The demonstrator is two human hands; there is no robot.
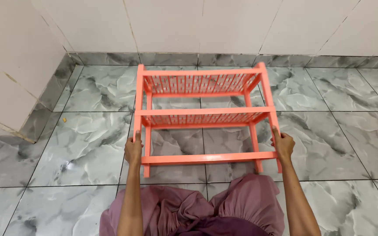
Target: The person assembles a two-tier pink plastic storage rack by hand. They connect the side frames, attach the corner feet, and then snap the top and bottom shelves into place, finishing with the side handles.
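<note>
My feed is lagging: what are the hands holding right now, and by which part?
Both hold the coral plastic shelf rack: left hand on its near left upright, right hand on its near right upright, fingers wrapped around each.

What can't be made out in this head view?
- Palm side of the left hand and right hand: turned away against the posts of the coral rack.
- Elbows and upper arms: cut off by the bottom edge.
- Small yellow speck on the floor: too small to identify.
</note>
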